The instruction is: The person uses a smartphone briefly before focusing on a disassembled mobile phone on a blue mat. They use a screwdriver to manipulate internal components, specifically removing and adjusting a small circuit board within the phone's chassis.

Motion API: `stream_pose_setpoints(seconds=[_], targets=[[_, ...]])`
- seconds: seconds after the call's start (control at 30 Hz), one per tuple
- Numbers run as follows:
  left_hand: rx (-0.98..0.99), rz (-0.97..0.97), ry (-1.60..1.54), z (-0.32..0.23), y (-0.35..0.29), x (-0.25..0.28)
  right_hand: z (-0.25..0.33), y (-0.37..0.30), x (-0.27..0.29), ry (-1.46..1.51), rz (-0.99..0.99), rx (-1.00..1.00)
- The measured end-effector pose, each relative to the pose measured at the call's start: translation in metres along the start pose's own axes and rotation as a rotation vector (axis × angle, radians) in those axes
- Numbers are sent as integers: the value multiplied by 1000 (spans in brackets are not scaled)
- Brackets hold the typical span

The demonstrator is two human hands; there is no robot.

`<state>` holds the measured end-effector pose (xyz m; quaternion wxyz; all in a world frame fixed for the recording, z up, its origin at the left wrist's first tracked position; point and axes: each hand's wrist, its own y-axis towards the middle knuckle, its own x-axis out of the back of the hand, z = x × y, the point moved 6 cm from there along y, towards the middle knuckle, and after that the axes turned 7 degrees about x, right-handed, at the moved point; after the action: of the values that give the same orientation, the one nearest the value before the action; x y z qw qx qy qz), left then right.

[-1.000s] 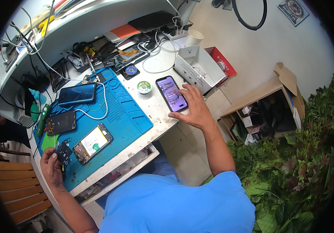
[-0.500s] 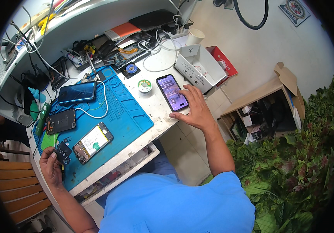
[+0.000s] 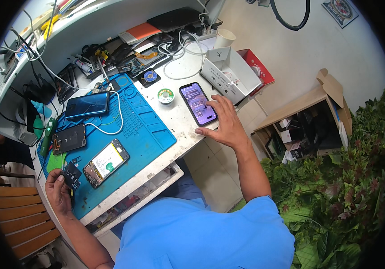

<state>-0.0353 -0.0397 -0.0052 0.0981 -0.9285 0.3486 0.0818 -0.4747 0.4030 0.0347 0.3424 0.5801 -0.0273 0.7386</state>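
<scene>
My left hand (image 3: 58, 192) is at the left end of a blue work mat (image 3: 150, 130), with thumb and fingers closed on a flat black phone part (image 3: 72, 175). Close to its right lies an opened phone (image 3: 106, 163), its white battery and inner parts showing. On the white tabletop, a lit smartphone (image 3: 198, 104) rests face up. My right hand (image 3: 226, 123) is over its right edge, fingers spread and a fingertip at the screen; the thumb is beside the lower edge. A detached dark phone panel (image 3: 69, 138) and a blue-backed phone (image 3: 87, 106) lie farther back on the mat.
Solder spools (image 3: 165, 96) stand behind the lit phone. A white box (image 3: 230, 76) is at the table's right corner. White cables (image 3: 121, 114) cross the mat, and tools (image 3: 100, 58) crowd the back. An open drawer (image 3: 136, 197) juts out at the front edge.
</scene>
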Motion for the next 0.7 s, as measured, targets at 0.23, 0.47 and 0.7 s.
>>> stream_pose_setpoints(seconds=[0.23, 0.47, 0.7], targets=[[20, 43, 3, 2, 2, 4, 2, 1, -1, 27, -13, 8], [14, 30, -2, 3, 2, 6, 2, 2, -3, 27, -21, 25], [10, 24, -2, 3, 2, 6, 4, 3, -2, 21, -15, 27]])
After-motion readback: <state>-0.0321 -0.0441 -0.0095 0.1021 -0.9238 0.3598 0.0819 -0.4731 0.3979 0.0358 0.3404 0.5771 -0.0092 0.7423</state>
